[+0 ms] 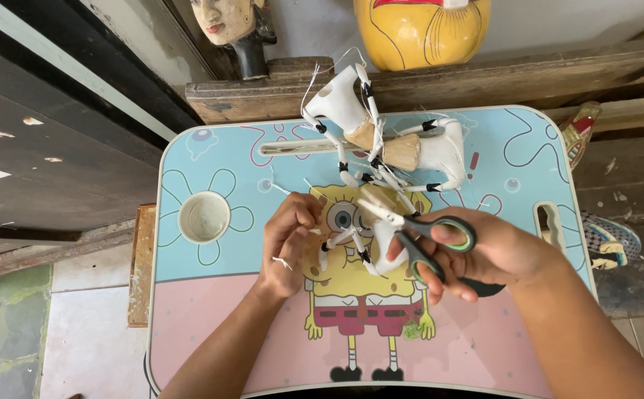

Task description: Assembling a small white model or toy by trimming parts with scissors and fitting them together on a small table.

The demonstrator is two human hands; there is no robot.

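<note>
Here, scissors (410, 229) blades toward upper left.

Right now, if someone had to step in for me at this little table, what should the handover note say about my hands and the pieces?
Left hand: fingers pinch a small white puppet limb banded in black, held over the table.
Right hand: holds scissors by the handles, blades pointing at that limb beside the left hand.
Other puppet parts, white with black bands and pale strings, lie tied in a cluster at the table's far edge.
A small white cup sits in the table's round recess, left.
Done: several parts look strung together.
Left: loose string ends show; whether any are being trimmed cannot be told.
</note>
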